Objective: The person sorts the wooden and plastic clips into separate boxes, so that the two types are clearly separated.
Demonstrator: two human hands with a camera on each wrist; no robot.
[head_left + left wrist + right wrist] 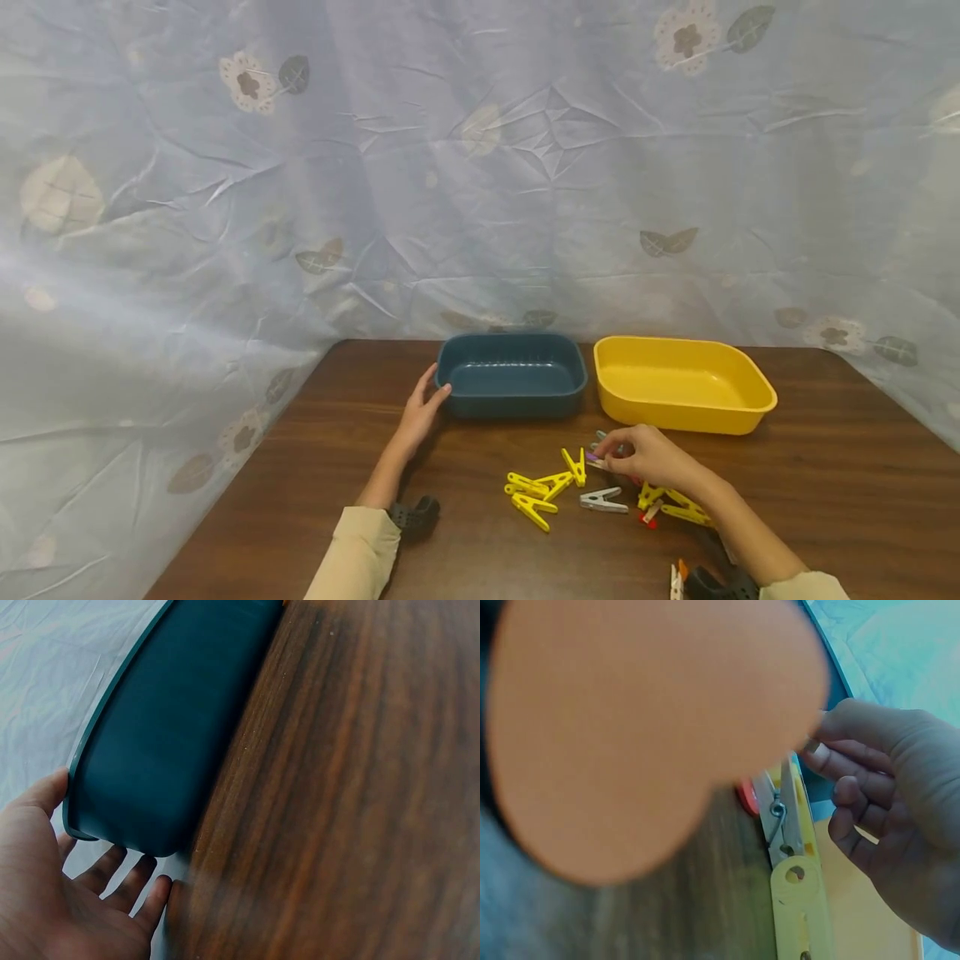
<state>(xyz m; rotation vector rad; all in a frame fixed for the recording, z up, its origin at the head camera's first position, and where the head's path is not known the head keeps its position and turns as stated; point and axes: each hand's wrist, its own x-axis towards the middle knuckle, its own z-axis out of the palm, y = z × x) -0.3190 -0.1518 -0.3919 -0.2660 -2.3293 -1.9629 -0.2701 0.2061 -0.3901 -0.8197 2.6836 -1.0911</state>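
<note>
My left hand (420, 414) rests against the left end of the dark blue tub (510, 407). In the left wrist view its thumb touches the tub's rim, and the other fingers spread loosely along the outer wall. My right hand (648, 454) pinches a small clothespin with a purple end (593, 457) just above the table; in the right wrist view an orange heart (652, 735) hides its fingertips. A grey clothespin (602, 500) lies below that hand. To its left is a cluster of yellow clothespins (531, 510), with more yellow clothespins (686, 510) under the right wrist.
A yellow tub (686, 417) stands right of the blue one near the back of the brown wooden table (465, 550). Close to my right wrist lie a clothespin with a red end (649, 518) and a pale clothespin (677, 583). Behind hangs a patterned curtain (480, 208).
</note>
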